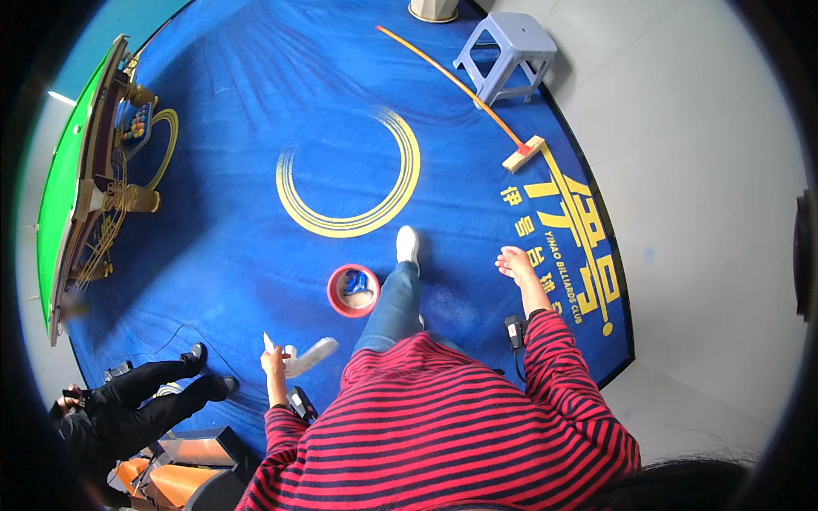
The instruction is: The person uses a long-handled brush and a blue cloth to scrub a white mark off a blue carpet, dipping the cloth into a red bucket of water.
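On carpet (230, 213) nr white shoe (407, 247), red bucket (331, 300) has blue cloth (356, 283), not yet out; brush (521, 157) unheld. L hand's (273, 359) grip seems closed on white item (313, 356), ID unclear; R hand (517, 262) empty, approx. half-open.

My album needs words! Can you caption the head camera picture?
A red tub sits on blue carpet near a white shoe, with the person's right hand held out to the side.

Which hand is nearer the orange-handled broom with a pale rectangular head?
Right: the right hand is below the broom head in view, apart; the left hand is farther, lower left.
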Available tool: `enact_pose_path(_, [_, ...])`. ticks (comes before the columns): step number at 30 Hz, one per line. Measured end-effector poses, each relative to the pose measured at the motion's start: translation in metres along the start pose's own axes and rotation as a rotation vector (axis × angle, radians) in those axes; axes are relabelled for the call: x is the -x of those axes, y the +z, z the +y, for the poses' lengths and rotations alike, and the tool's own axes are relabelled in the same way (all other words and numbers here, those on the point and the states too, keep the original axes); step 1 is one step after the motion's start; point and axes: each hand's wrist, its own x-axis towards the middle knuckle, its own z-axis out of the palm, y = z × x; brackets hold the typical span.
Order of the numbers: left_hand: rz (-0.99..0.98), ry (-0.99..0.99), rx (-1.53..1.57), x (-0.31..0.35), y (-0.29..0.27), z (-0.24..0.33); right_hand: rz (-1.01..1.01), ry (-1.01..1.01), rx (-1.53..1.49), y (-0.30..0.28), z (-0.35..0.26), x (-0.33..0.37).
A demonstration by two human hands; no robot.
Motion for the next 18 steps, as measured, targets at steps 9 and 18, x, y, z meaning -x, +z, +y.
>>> enact_pose_path(9, [-0.173, 0.056, -0.272, -0.034, 0.175, 0.254, 0.164, 0.261, 0.109, -0.078, -0.102, -0.143])
enact_pose_path(18, [-0.191, 0.117, -0.495, 0.006, 0.265, 0.396, 0.045, 0.242, 0.114, -0.068, -0.211, -0.373])
